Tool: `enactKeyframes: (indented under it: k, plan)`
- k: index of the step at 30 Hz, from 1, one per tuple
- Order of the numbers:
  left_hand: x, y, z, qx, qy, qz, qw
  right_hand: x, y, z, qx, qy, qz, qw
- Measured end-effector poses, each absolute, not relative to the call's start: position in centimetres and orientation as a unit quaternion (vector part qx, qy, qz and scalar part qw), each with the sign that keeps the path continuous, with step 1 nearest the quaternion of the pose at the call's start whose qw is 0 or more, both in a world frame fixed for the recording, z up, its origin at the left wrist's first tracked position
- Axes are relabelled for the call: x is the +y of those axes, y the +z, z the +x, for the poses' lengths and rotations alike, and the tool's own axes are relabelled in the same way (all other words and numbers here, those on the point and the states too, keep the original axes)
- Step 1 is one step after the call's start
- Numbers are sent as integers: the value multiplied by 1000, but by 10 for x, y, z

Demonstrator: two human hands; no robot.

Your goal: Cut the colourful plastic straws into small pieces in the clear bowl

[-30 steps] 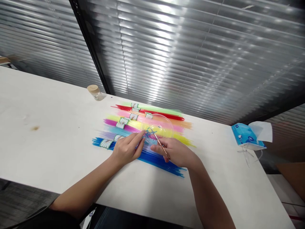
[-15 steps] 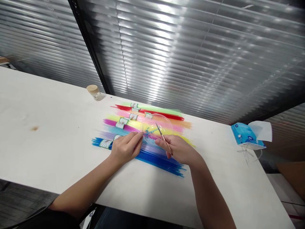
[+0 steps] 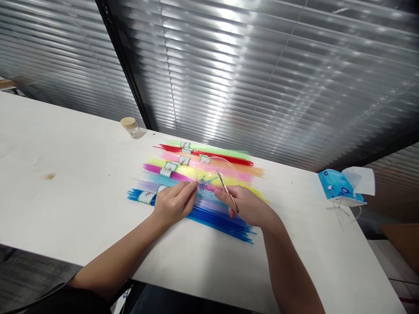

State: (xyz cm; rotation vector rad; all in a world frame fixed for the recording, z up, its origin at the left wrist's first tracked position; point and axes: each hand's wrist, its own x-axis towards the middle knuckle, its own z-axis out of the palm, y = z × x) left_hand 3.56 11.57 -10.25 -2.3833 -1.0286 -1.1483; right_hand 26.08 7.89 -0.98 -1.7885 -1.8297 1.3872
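My left hand (image 3: pixel 173 203) pinches a thin blue plastic stick (image 3: pixel 211 180) that points to the right. Its free end is over a clear round bowl (image 3: pixel 237 173), in which small cut blue pieces (image 3: pixel 203 178) lie. My right hand (image 3: pixel 247 205) grips a pair of copper-coloured scissors (image 3: pixel 225 185) by the handles. The scissor blades point up and left, just right of the stick's end, and look nearly closed. Bundles of coloured sticks lie beneath both hands, among them dark blue sticks (image 3: pixel 222 222) close under my left hand.
Red sticks (image 3: pixel 229 157) and other coloured bundles with paper bands lie across the white table (image 3: pixel 81 174). A jar with a wooden-looking lid (image 3: pixel 131 127) stands at the back left. On the right sits a blue tissue pack (image 3: pixel 340 187). Metal blinds (image 3: pixel 209 78) rise behind the table.
The scissors have shifted slightly right, off the end of the blue stick, and their blades look closer together. My left hand keeps almost the same place.
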Motion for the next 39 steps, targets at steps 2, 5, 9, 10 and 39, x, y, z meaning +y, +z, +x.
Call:
enactKeyframes:
  k: [2, 5, 9, 10, 39]
  plan:
    - [116, -102, 36, -359, -399, -831, 147, 79, -9, 261, -626, 475, -609, 114]
    - [115, -102, 37, -361, -402, -829, 145, 79, -8, 260, -627, 474, -609, 110]
    - [115, -102, 37, -368, -403, -825, 147, 78, -7, 260, -630, 475, -605, 107]
    - [116, -102, 37, -370, -403, -824, 147, 78, -7, 260, -631, 476, -603, 106]
    - [320, -117, -16, -546, -157, -817, -97, 78, -8, 253, -662, 416, -615, 104]
